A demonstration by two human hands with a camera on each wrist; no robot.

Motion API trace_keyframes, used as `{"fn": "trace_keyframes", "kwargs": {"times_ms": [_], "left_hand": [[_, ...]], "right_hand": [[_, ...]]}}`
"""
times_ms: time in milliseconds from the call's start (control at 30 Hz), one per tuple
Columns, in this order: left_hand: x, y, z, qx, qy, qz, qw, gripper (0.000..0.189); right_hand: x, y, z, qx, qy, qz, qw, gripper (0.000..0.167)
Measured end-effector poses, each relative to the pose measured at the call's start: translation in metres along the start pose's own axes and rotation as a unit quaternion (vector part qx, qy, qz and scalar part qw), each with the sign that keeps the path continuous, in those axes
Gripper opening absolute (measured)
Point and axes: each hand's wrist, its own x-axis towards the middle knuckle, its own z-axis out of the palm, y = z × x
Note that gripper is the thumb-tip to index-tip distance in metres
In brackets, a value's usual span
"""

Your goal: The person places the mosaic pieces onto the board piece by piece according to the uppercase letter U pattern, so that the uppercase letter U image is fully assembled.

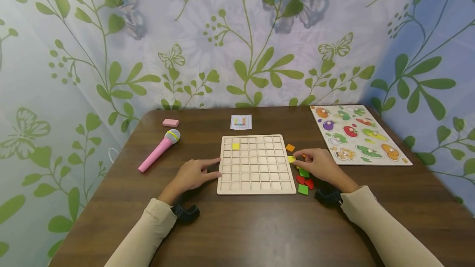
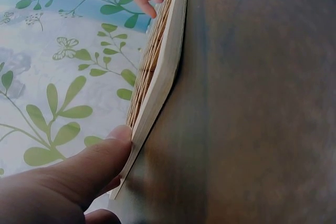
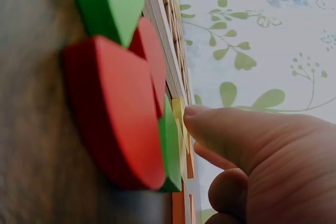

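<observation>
A wooden grid board (image 1: 256, 190) lies on the table, with a yellow square tile (image 1: 236, 146) in one of its upper-left cells. At the board's left edge, my left hand (image 1: 191, 175) touches the rim with index finger and thumb extended. My right hand (image 1: 320, 166) pinches another yellow tile (image 1: 291, 159) by the board's right edge; in the right wrist view the thumb (image 3: 202, 121) is on it. Below that hand lie a green piece (image 1: 303, 189) and red curved pieces (image 1: 309, 183). An orange tile (image 1: 290, 147) sits above it. The hand partly covers other pieces.
A small pattern card (image 1: 241, 122) lies behind the board. To the left are a pink toy microphone (image 1: 157, 152) and a pink block (image 1: 170, 122). A vegetable puzzle board (image 1: 356, 135) lies at the right back, before a patterned curtain (image 1: 237, 44).
</observation>
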Motion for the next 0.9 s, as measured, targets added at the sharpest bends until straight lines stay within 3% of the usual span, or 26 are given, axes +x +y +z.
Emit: {"fn": "trace_keyframes", "kwargs": {"times_ms": [300,900], "left_hand": [[0.0002,0.0007,-0.0004,-0.001,-0.002,0.0,1.0,0.059],[0.0006,-0.0006,0.0002,0.001,-0.005,-0.01,0.9999,0.06]], "right_hand": [[0.0005,-0.0002,0.0017,-0.01,-0.001,0.002,0.9999,0.034],[0.0013,-0.0028,0.0034,-0.027,-0.012,0.007,0.9995,0.026]]}}
